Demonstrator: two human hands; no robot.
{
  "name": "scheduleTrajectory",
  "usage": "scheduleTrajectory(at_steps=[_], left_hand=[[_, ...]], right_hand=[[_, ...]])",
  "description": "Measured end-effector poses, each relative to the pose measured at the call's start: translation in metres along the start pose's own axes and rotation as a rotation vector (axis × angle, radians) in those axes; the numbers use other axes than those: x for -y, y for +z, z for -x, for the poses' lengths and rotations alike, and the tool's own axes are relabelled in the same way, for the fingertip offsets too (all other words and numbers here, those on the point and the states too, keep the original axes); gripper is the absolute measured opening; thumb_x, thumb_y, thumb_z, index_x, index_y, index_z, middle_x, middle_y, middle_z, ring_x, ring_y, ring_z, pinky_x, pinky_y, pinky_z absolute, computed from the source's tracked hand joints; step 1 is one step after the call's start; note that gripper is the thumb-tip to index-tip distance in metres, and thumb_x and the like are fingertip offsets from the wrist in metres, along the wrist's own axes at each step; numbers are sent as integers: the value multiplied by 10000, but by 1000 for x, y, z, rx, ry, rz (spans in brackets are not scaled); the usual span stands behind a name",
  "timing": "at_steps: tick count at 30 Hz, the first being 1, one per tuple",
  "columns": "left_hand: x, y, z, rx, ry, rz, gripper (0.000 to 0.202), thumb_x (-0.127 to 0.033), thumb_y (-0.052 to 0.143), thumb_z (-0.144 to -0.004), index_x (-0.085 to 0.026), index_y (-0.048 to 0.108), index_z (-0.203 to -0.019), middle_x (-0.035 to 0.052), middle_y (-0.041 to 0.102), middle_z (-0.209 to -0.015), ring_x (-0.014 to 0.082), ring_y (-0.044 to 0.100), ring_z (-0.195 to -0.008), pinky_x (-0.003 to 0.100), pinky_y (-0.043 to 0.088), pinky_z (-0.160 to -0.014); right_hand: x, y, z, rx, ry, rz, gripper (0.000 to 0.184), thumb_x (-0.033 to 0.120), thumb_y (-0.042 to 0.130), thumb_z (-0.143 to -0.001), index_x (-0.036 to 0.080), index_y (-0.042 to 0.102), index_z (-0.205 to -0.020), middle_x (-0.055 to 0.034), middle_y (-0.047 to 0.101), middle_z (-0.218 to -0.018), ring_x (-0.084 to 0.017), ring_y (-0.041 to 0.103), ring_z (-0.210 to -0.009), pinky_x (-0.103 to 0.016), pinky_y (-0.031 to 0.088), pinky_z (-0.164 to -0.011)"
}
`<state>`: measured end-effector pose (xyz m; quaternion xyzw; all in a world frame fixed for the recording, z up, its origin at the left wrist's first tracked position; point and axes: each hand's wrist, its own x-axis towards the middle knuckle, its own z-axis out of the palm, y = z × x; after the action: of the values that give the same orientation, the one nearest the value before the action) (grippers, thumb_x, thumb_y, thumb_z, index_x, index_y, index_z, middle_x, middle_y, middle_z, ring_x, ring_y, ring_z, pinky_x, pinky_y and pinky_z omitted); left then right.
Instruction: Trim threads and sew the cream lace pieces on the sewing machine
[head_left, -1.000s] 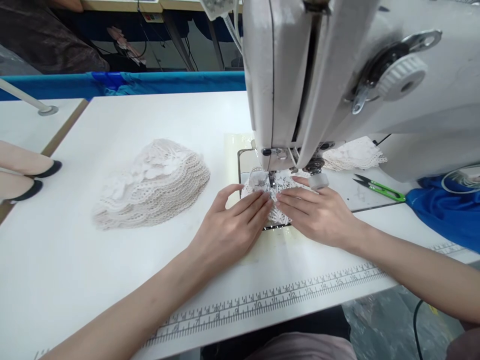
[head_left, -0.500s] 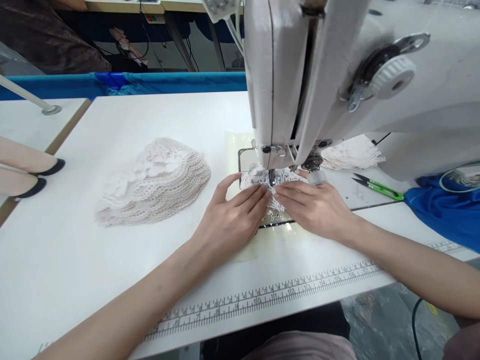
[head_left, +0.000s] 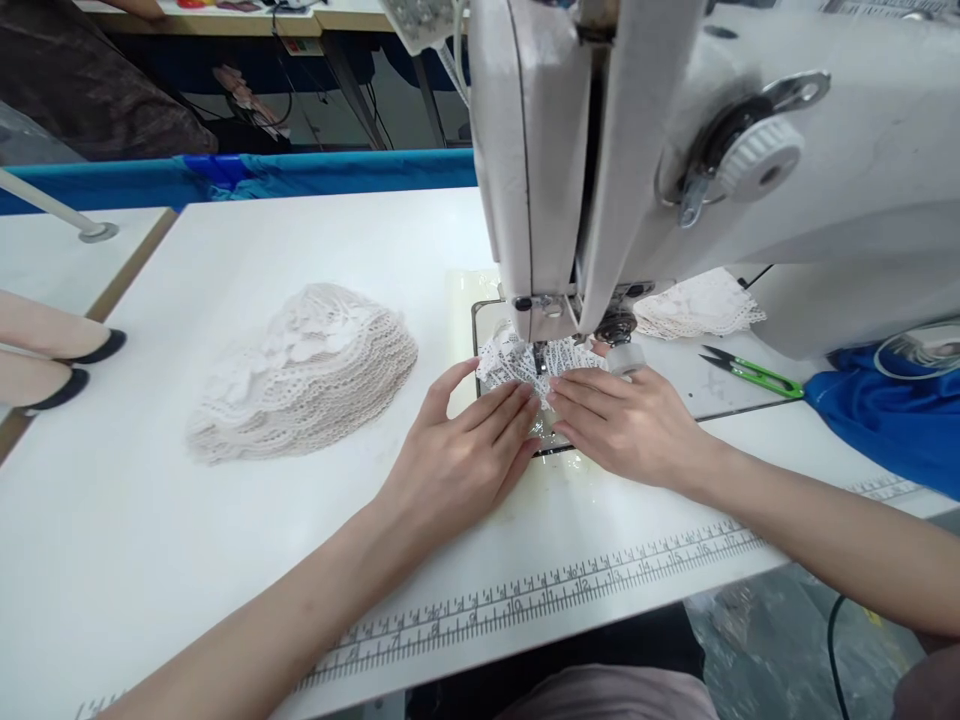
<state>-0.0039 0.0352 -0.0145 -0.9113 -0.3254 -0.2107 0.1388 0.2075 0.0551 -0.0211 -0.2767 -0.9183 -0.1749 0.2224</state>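
A small piece of white lace lies under the presser foot of the sewing machine. My left hand rests at its near left edge, fingers stretched out flat and thumb apart. On the other side, my right hand lies with its fingers extended over the lace's right part, tips close to the foot. Both hands are open, pressing the lace from above rather than gripping it. The fingers and machine head hide some of the lace.
A heap of white lace pieces lies left on the white table. More lace sits behind the needle area at right. Green thread snips lie near blue cloth. A printed ruler runs along the front edge.
The lace under the foot has shifted and turned slightly, and less of it shows near my fingertips. My left fingers have slid a little towards me. The whole view has moved slightly.
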Motion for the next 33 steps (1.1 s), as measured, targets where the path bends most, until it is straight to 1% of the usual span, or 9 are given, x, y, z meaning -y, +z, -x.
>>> scheduleTrajectory(at_steps=[5,9,14,19,23,27,33], left_hand=[[3,4,-2,8,-15,4,269,-225,513,-933,-121,618,-1157,117,690,-1122,238,656,-1056,549,376,-1050],[4,5,-2,13,-39,11,277,-244,505,-939,-136,613,-1170,116,672,-1160,249,643,-1080,564,361,-1053],[3,5,-1,6,-42,-7,279,-256,505,-943,-116,619,-1156,128,677,-1148,247,645,-1076,552,336,-1071],[5,8,-2,1,-51,-17,288,-270,490,-951,-108,624,-1148,130,675,-1150,243,640,-1086,543,322,-1081],[8,11,-2,13,-61,-11,323,-280,474,-957,-87,605,-1179,138,662,-1174,242,624,-1113,535,290,-1102],[12,14,-3,32,-90,6,367,-312,464,-959,-80,579,-1219,139,646,-1204,252,608,-1138,534,271,-1109],[11,16,-4,54,-122,10,421,-357,444,-964,-70,552,-1254,148,613,-1251,270,574,-1184,542,266,-1112]], right_hand=[[0,1,-2,10,23,37,290,248,436,-974,113,689,-1015,-62,729,-1019,-174,667,-873,-405,415,-1060],[2,1,-1,7,43,25,276,268,449,-969,143,690,-1016,-62,722,-1048,-183,662,-911,-413,427,-1041],[3,-1,-1,20,62,21,278,274,461,-969,123,687,-1028,-57,721,-1052,-183,657,-913,-422,401,-1052],[2,-2,-3,72,85,25,306,274,429,-982,121,683,-1057,-63,715,-1068,-189,649,-940,-429,375,-1057],[1,0,-4,115,126,56,332,313,410,-987,140,673,-1092,-61,726,-1020,-196,643,-938,-441,386,-1032],[0,0,-6,159,142,94,347,327,397,-990,140,658,-1122,-46,726,-1025,-202,634,-948,-445,322,-1078],[-5,-1,-5,134,147,104,336,335,407,-987,156,670,-1097,-35,718,-1059,-203,620,-990,-443,271,-1098]])
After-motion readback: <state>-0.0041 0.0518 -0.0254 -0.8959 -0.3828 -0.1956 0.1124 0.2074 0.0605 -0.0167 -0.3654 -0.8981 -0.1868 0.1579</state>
